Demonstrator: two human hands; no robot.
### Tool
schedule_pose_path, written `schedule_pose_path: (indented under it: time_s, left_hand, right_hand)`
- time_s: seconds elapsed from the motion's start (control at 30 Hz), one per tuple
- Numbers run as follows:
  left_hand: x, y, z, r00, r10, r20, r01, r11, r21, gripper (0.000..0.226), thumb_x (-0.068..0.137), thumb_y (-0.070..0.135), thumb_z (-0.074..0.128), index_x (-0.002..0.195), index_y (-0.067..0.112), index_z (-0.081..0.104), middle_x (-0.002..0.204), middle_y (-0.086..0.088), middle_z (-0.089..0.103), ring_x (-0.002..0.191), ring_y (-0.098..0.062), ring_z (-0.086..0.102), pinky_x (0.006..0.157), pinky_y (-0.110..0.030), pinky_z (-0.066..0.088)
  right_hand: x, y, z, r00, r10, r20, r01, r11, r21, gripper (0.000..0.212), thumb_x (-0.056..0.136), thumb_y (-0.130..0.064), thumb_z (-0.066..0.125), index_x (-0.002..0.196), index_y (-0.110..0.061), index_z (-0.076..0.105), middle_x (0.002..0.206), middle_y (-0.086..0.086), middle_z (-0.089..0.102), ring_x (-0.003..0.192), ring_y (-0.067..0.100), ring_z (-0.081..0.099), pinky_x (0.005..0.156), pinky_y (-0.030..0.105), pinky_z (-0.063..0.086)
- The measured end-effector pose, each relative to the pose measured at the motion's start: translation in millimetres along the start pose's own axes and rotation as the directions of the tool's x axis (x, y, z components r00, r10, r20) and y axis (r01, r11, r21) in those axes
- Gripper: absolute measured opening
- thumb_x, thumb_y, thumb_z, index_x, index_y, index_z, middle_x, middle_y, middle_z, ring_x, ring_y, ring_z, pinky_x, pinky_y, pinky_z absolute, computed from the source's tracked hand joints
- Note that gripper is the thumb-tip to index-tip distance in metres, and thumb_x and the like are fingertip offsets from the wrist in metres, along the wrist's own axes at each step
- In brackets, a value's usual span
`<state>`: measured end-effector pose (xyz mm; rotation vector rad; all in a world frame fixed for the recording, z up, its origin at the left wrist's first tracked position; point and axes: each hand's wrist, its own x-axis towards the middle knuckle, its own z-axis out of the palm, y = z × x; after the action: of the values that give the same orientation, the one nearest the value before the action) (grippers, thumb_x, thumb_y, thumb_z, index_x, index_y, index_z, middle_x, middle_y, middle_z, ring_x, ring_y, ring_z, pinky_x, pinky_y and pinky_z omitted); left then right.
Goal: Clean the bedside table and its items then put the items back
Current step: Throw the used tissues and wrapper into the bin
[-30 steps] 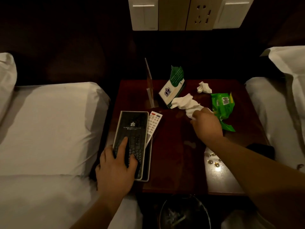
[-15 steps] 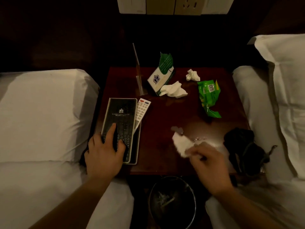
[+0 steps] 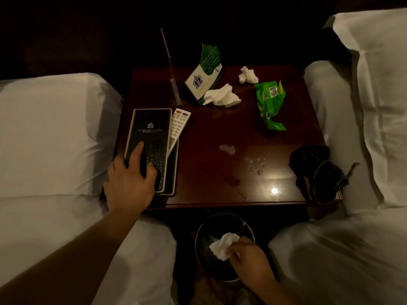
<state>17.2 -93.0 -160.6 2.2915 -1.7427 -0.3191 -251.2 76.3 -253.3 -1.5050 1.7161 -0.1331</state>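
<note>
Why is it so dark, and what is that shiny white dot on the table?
Head view: the room is dim, and the far wall is lost in black. The dot is lamp glare on the wet, glossy table. The wide lens bends the pillows at the edges.

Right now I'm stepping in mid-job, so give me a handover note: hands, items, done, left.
Left hand: flat on the black folder, on the bedside table's left side; TV remote beside it.
Right hand: pinching a crumpled tissue over the waste bin below the table.
Done: that tissue is off the table.
Left: two crumpled tissues, green wrapper, droplets to wipe; table card and acrylic stand uncleaned.
</note>
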Motion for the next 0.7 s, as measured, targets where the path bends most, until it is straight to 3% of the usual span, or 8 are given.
schedule_pose_path:
  time_s: [0.1,0.2,0.33,0.43,0.53,0.63,0.7]
  left_hand:
    - [-1,1,-2,1.000,-0.004,-0.007,0.004,1.000,-0.010,0.064,0.088,0.059,0.029,0.149,0.042,0.028,0.128,-0.020,0.049,0.118,-0.041,0.048,0.090,-0.059,0.046]
    - [-2,2,-4,1.000,0.000,0.002,0.000,1.000,-0.003,0.064,0.088,0.057,0.030,0.150,0.040,0.028,0.126,-0.020,0.048,0.117,-0.040,0.048,0.089,-0.058,0.045]
    - [-3,3,-5,1.000,0.009,-0.008,-0.009,1.000,0.004,0.064,0.089,0.055,0.031,0.150,0.037,0.030,0.125,-0.021,0.049,0.115,-0.041,0.048,0.089,-0.058,0.045]
    - [-3,2,-6,1.000,0.016,-0.003,-0.016,1.000,0.000,0.065,0.088,0.056,0.030,0.150,0.037,0.030,0.126,-0.021,0.049,0.116,-0.042,0.048,0.090,-0.059,0.046]
    - [-3,2,-7,0.999,0.027,0.018,-0.027,1.000,0.011,0.065,0.089,0.056,0.030,0.151,0.037,0.029,0.129,-0.021,0.048,0.117,-0.042,0.048,0.091,-0.060,0.046]
    - [-3,3,-8,0.998,0.060,0.036,-0.062,0.997,0.054,0.064,0.091,0.053,0.030,0.151,0.032,0.029,0.144,-0.022,0.041,0.129,-0.043,0.043,0.096,-0.064,0.043]
    - [0,3,-10,0.988,0.150,0.044,-0.154,0.983,0.103,0.066,0.092,0.047,0.029,0.152,0.019,0.033,0.154,-0.023,0.032,0.140,-0.043,0.034,0.106,-0.065,0.036]
  right_hand:
    - [7,6,17,0.990,0.068,0.123,-0.068,0.998,-0.004,0.033,0.086,-0.018,0.055,0.111,-0.034,0.068,0.134,-0.002,0.052,0.118,0.013,0.055,0.094,0.010,0.035]
    - [6,9,21,0.986,0.074,0.148,-0.074,0.997,-0.007,0.040,0.090,-0.019,0.054,0.128,-0.032,0.058,0.138,-0.001,0.048,0.121,0.013,0.054,0.099,0.010,0.033]
    - [2,-10,-7,0.998,-0.007,0.061,0.008,1.000,-0.012,0.037,0.090,-0.021,0.056,0.126,-0.027,0.060,0.133,-0.004,0.053,0.112,0.013,0.059,0.095,0.014,0.041]
    - [-3,-45,-47,0.986,-0.161,-0.031,0.162,0.987,0.017,0.032,0.088,-0.022,0.060,0.119,-0.029,0.064,0.115,-0.011,0.059,0.100,0.002,0.060,0.090,0.016,0.047]
    - [0,-90,-95,0.939,-0.302,-0.162,0.314,0.948,0.052,0.028,0.087,-0.024,0.062,0.113,-0.033,0.065,0.096,-0.017,0.057,0.090,-0.001,0.058,0.078,0.011,0.047]
    - [34,-126,-143,0.877,-0.388,-0.285,0.399,0.917,-0.022,0.027,0.085,-0.026,0.061,0.111,-0.031,0.065,0.089,-0.016,0.055,0.076,0.002,0.057,0.069,0.008,0.043]
    - [72,-142,-169,0.842,-0.396,-0.367,0.390,0.916,-0.094,0.027,0.084,-0.020,0.064,0.111,-0.024,0.067,0.090,-0.010,0.055,0.070,0.002,0.054,0.069,0.016,0.045]
